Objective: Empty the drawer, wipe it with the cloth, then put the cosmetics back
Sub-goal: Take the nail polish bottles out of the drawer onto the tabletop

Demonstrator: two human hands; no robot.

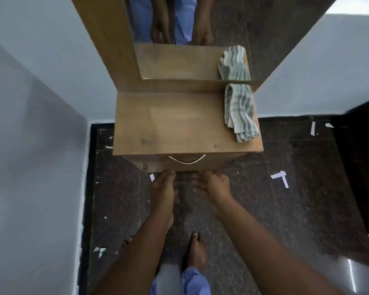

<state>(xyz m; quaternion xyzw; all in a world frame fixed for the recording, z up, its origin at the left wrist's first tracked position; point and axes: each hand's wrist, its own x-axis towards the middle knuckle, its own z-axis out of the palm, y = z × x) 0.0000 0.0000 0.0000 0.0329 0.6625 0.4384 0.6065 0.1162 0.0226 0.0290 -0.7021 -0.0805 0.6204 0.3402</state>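
The wooden drawer (185, 165) under the dressing table top is closed, and a curved metal handle (186, 159) shows on its front. A folded grey-and-white striped cloth (240, 111) lies on the right side of the table top (168, 124). My left hand (163, 185) reaches to the lower edge of the drawer front, and its fingertips touch that edge. My right hand (213, 186) is beside it, just below the same edge, with fingers loosely curled and nothing in them. No cosmetics are in view.
A mirror (190, 39) in a wooden frame stands at the back of the table and reflects the cloth and my legs. Pale walls close in on the left and right. Paper scraps (280, 177) litter the dark stone floor. My bare foot (197, 250) stands below the table.
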